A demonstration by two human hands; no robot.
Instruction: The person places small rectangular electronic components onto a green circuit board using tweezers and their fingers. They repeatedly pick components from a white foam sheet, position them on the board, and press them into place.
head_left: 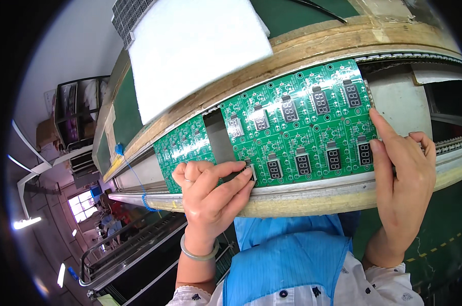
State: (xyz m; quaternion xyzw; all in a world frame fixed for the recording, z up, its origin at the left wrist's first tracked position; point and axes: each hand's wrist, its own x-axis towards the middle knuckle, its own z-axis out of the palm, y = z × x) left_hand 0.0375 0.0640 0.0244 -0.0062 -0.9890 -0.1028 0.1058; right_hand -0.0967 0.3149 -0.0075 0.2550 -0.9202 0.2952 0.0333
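Observation:
A green circuit board panel (pixel 312 129) lies between the conveyor's rails, carrying two rows of seven-segment display modules. My left hand (pixel 210 189) pinches the display module (pixel 250 172) at the near left corner of the panel, thumb and index finger closed on it. A ring and a pale bangle are on that hand and wrist. At the panel's right edge, my right hand (pixel 405 162) has its index finger stretched along the side and its thumb beside the near right display module (pixel 364 153). Its other fingers are bent, and nothing shows in its grasp.
Another green panel (pixel 182 148) lies farther left on the conveyor, past a gap. Beyond the wooden rail (pixel 322 38) sits a white foam sheet (pixel 195 51) beside a dark gridded tray (pixel 130 18). A blue coiled cord (pixel 146 203) hangs at the left.

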